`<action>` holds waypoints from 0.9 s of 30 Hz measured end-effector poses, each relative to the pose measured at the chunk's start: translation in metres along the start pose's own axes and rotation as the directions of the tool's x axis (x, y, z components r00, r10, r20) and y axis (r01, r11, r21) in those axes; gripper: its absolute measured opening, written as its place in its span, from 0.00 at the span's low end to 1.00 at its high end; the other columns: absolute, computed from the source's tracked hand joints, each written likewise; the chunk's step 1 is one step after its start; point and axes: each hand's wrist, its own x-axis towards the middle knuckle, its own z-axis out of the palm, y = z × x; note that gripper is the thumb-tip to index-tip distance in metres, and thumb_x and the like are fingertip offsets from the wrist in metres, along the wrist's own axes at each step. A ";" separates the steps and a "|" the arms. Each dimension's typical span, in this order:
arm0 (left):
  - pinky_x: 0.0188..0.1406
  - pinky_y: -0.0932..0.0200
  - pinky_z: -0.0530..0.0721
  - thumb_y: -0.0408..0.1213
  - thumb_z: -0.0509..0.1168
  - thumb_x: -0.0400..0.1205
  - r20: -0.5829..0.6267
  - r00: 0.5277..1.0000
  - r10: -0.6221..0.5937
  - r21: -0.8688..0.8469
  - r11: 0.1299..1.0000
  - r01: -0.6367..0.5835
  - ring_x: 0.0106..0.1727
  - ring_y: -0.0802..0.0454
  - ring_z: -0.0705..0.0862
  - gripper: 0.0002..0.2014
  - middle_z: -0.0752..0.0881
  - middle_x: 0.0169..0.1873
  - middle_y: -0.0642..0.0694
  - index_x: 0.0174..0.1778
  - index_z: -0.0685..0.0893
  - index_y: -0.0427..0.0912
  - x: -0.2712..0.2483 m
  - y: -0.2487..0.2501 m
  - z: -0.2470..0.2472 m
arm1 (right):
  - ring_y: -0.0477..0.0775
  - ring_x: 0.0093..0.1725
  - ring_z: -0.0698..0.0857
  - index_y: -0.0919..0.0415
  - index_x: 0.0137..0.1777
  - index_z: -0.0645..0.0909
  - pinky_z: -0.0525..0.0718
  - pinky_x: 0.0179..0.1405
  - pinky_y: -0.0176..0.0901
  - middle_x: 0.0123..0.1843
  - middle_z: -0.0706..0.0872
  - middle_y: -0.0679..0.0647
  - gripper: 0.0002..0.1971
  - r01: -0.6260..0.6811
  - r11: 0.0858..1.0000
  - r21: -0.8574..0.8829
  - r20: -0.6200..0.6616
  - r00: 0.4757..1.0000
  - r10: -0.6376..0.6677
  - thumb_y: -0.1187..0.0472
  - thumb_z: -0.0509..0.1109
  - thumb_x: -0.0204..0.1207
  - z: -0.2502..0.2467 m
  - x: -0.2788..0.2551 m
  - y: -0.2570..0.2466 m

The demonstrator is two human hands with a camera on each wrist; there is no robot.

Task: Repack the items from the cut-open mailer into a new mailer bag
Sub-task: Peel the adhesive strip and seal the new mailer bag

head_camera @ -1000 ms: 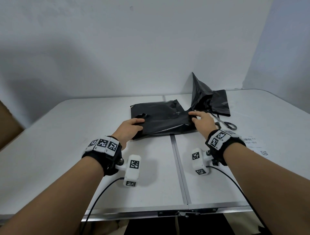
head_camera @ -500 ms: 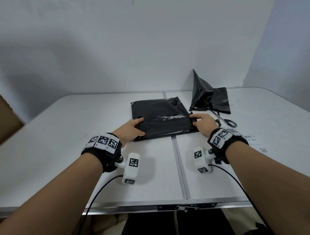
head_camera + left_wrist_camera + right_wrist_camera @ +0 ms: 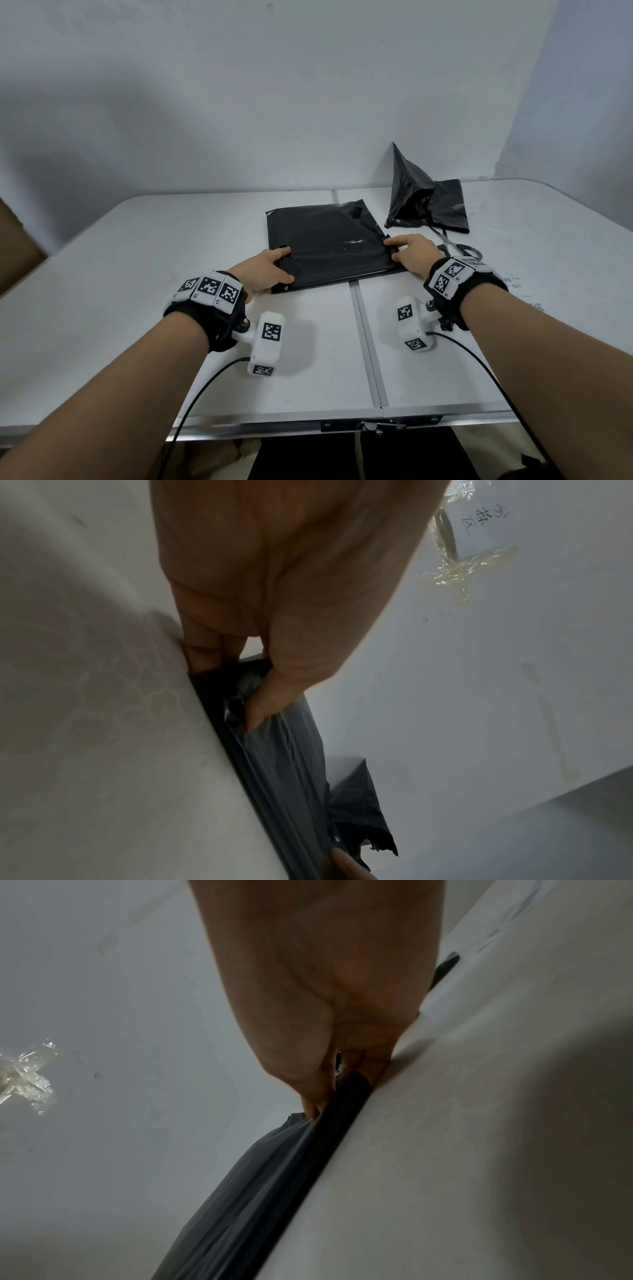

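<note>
A flat black mailer bag (image 3: 329, 246) lies on the white folding table (image 3: 137, 274), its near edge toward me. My left hand (image 3: 270, 270) pinches the bag's near left corner, thumb on top of the film (image 3: 274, 723). My right hand (image 3: 407, 253) pinches the near right edge (image 3: 329, 1112) between thumb and fingers. The cut-open old mailer (image 3: 424, 202) stands crumpled behind, to the right; what it holds is hidden.
Scissors (image 3: 462, 248) lie just right of my right hand, partly under the old mailer. A paper label (image 3: 513, 284) is stuck to the table farther right. A metal seam (image 3: 366, 342) splits the tabletop. A brown cardboard edge (image 3: 17, 246) shows at far left.
The new mailer has flattened on the table; its raised left flap is down. Both hands slid slightly toward me along its near corners, keeping hold.
</note>
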 end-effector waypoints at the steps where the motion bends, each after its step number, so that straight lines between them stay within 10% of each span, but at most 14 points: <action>1: 0.55 0.55 0.83 0.27 0.66 0.80 -0.001 1.000 -0.007 0.002 1.000 0.007 0.47 0.48 0.80 0.33 0.80 0.55 0.44 0.81 0.64 0.51 0.000 0.000 0.000 | 0.41 0.30 0.73 0.56 0.66 0.83 0.70 0.21 0.21 0.38 0.81 0.50 0.20 0.007 1.000 -0.013 0.003 1.000 -0.007 0.71 0.63 0.78 0.000 0.000 0.000; 8: 0.66 0.45 0.82 0.28 0.67 0.79 0.020 0.999 -0.050 0.051 0.998 0.049 0.53 0.46 0.82 0.34 0.79 0.68 0.40 0.80 0.64 0.53 0.003 0.003 -0.001 | 0.43 0.31 0.73 0.54 0.68 0.82 0.69 0.29 0.29 0.37 0.79 0.49 0.21 0.040 0.988 -0.149 0.057 0.998 -0.032 0.71 0.63 0.79 0.002 0.005 -0.001; 12: 0.65 0.48 0.83 0.27 0.66 0.79 0.042 0.996 -0.077 0.054 0.996 0.075 0.52 0.47 0.82 0.34 0.78 0.69 0.40 0.80 0.65 0.51 0.003 0.005 0.000 | 0.54 0.48 0.85 0.52 0.64 0.85 0.78 0.45 0.35 0.63 0.82 0.59 0.19 0.018 0.982 -0.189 0.041 0.999 -0.010 0.68 0.67 0.76 0.005 0.011 0.002; 19: 0.66 0.45 0.83 0.29 0.67 0.79 0.051 0.992 -0.111 0.113 0.988 0.105 0.59 0.43 0.84 0.35 0.77 0.69 0.42 0.80 0.64 0.53 0.007 0.006 -0.002 | 0.65 0.71 0.74 0.57 0.73 0.74 0.73 0.72 0.49 0.76 0.68 0.62 0.22 -0.094 0.881 -0.464 0.044 0.991 0.129 0.58 0.64 0.79 -0.004 0.008 -0.008; 23: 0.66 0.44 0.82 0.30 0.68 0.79 0.049 0.991 -0.122 0.157 0.981 0.113 0.65 0.40 0.82 0.35 0.76 0.69 0.42 0.80 0.64 0.54 0.008 0.008 -0.003 | 0.59 0.63 0.83 0.60 0.63 0.84 0.80 0.63 0.45 0.66 0.82 0.59 0.18 0.014 0.997 -0.073 -0.099 0.995 -0.021 0.67 0.62 0.76 -0.005 0.007 -0.020; 27: 0.67 0.44 0.82 0.29 0.66 0.79 0.057 0.989 -0.135 0.162 0.979 0.124 0.63 0.41 0.83 0.34 0.77 0.69 0.41 0.80 0.63 0.53 0.010 0.010 -0.002 | 0.49 0.43 0.83 0.73 0.66 0.80 0.83 0.38 0.27 0.49 0.85 0.60 0.18 -0.040 0.951 0.308 0.196 0.980 -0.023 0.77 0.58 0.79 0.012 0.000 -0.046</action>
